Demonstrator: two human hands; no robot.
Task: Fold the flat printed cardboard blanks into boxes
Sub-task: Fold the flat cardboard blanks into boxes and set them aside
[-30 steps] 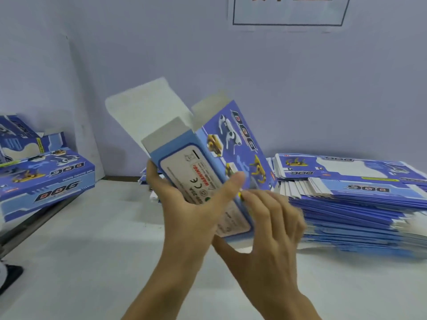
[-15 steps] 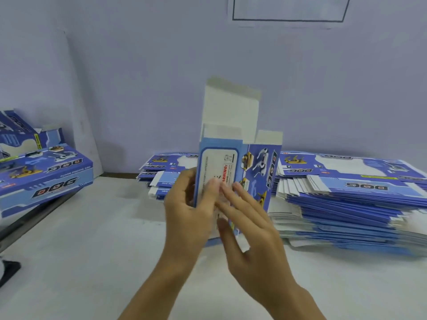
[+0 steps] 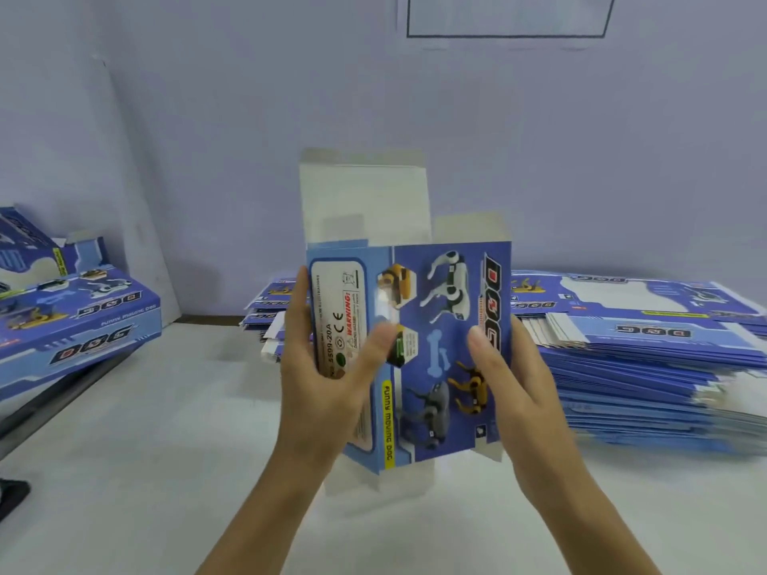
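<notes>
The box [image 3: 431,350] stands upright mid-table [image 3: 145,471], left hand [image 3: 319,379] on its left side, right hand [image 3: 519,392] on its right. Blanks [image 3: 647,367] lie stacked far right; finished boxes [image 3: 74,325] far left.

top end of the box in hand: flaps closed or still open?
Open. The box, held upright by the left hand and right hand, has its white top flaps standing straight up, untucked.

head view, forward-down, close over table [image 3: 124,471]
</notes>
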